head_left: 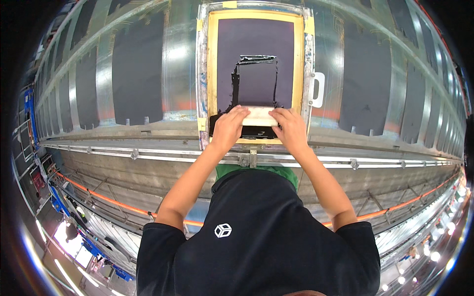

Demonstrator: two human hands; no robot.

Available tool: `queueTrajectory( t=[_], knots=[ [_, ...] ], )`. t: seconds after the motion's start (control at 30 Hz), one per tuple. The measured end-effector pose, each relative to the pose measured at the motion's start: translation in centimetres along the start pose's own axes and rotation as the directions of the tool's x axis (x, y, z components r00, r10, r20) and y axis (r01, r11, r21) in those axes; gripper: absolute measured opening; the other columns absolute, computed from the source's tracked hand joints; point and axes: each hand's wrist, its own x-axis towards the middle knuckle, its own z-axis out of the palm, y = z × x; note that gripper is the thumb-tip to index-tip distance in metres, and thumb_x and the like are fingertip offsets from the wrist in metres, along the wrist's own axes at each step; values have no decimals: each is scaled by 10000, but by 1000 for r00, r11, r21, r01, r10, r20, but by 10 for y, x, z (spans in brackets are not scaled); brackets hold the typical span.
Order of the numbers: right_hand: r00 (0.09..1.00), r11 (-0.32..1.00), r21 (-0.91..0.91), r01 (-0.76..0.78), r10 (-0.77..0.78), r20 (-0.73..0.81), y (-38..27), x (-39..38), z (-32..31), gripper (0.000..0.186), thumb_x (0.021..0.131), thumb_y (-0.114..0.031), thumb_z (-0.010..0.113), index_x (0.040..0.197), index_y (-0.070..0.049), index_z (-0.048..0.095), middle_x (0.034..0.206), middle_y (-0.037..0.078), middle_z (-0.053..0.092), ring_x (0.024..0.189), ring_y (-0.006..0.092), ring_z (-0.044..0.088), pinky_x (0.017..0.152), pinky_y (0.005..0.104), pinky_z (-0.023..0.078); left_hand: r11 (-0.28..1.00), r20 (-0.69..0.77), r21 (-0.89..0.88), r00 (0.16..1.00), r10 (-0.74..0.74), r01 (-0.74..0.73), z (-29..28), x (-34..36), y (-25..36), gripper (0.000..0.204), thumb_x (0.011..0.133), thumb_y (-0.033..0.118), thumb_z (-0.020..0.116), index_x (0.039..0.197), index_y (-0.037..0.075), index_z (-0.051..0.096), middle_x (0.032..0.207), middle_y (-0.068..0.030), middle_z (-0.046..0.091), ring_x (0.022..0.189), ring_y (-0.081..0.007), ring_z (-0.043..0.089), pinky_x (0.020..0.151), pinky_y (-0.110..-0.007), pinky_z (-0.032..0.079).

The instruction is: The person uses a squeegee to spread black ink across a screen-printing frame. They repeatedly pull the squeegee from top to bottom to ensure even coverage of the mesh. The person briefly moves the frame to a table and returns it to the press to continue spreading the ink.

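Both hands grip a pale wooden-handled squeegee (pixel 259 117) near the close end of a screen-printing frame (pixel 298 54). My left hand (pixel 229 127) closes on its left end and my right hand (pixel 292 127) on its right end. The frame's dark purplish mesh (pixel 254 37) is bordered with yellow tape. Black ink (pixel 235 89) marks a rectangular outline on the mesh, with streaks along its far edge. More wet black ink (pixel 259 132) pools on the near side of the squeegee. The squeegee's blade edge is hidden under the handle.
Dark fabric panels (pixel 137 69) lie in rows on the long shiny table, with others (pixel 365 79) to the right. A white handle (pixel 319 90) juts from the frame's right side. Metal rails (pixel 187 156) run along the table's near edge, close to my body.
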Motion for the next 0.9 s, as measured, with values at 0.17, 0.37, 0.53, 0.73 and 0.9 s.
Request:
queueTrajectory(
  t=[0.17,0.37,0.53,0.73,0.9],
  knots=[
    [971,984,-112,140,-158,-180,25,68,-16,359,748,-78,777,1103,-103,725,1130,35,695,1070,275,600,922,410,480,997,-126,-56,991,38,-46,-18,68,-22,443,766,-117,672,1174,53,699,1206,-167,706,1148,-352,670,939,-414,560],
    [969,992,-22,124,-126,-214,52,123,-15,270,815,-99,739,1085,-82,731,1102,65,715,1029,294,609,887,437,480,997,-137,-39,988,65,-71,-19,133,-41,327,819,-49,628,1126,37,703,1138,-171,718,1041,-365,690,922,-417,562],
    [992,996,29,79,-75,-105,29,27,14,415,756,-21,726,1168,-63,690,1185,119,690,1045,339,615,918,444,490,993,-101,-4,988,116,-117,-1,39,-15,339,798,-92,613,1109,29,671,1136,-182,703,1052,-378,682,901,-461,559],
    [997,984,163,76,-70,-43,6,-35,12,397,791,-87,781,1181,-82,706,1192,110,695,1051,310,630,931,408,495,999,24,-32,999,33,-32,-1,-26,-1,452,762,-94,654,1185,61,692,1212,-150,709,1166,-325,669,924,-417,556],
    [801,882,408,-235,413,-433,128,27,-14,368,901,-244,783,1227,-90,706,942,87,648,889,175,617,796,361,511,980,-138,-160,980,-144,121,-17,47,-28,306,833,41,703,1133,77,749,1140,-152,736,1049,-334,706,922,-388,557]
  ],
)
